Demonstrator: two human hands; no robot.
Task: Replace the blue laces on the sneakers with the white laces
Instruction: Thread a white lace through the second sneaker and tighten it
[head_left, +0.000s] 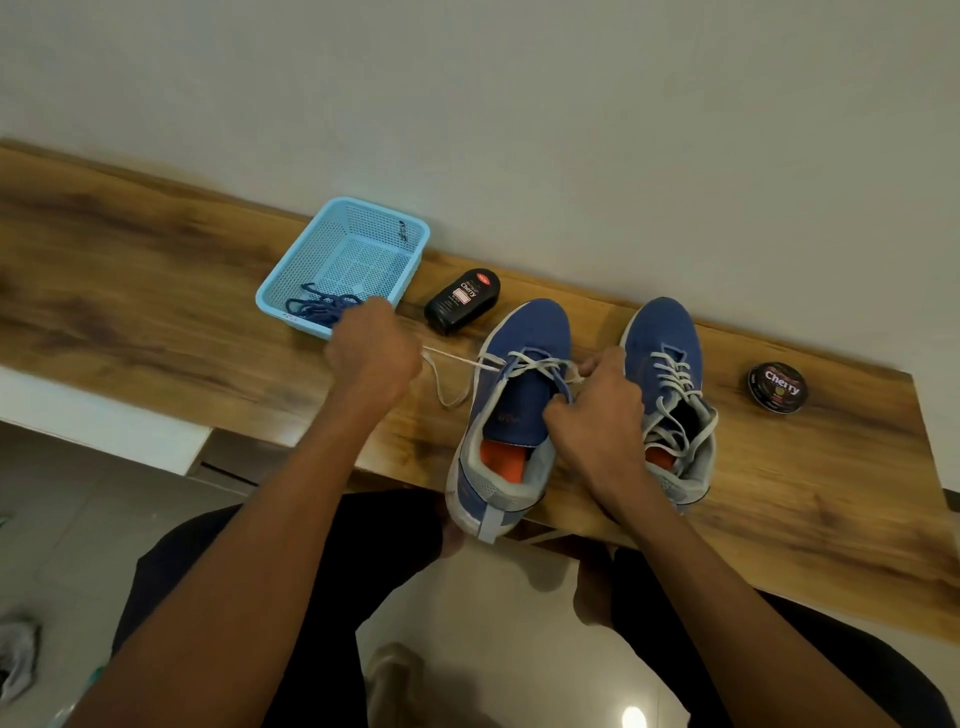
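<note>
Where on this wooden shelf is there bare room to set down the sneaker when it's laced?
Bare wood lies on the long stretch of the wooden shelf left of the light blue mesh basket, and at the near right corner below the round polish tin. It is crowded from the basket past the black polish bottle to both blue sneakers.

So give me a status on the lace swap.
Done: blue laces lie in the basket; the right sneaker is laced white. In hand: left hand pulls a white lace sideways from the left sneaker; right hand pinches its other side. Left: upper eyelets, tying.
</note>
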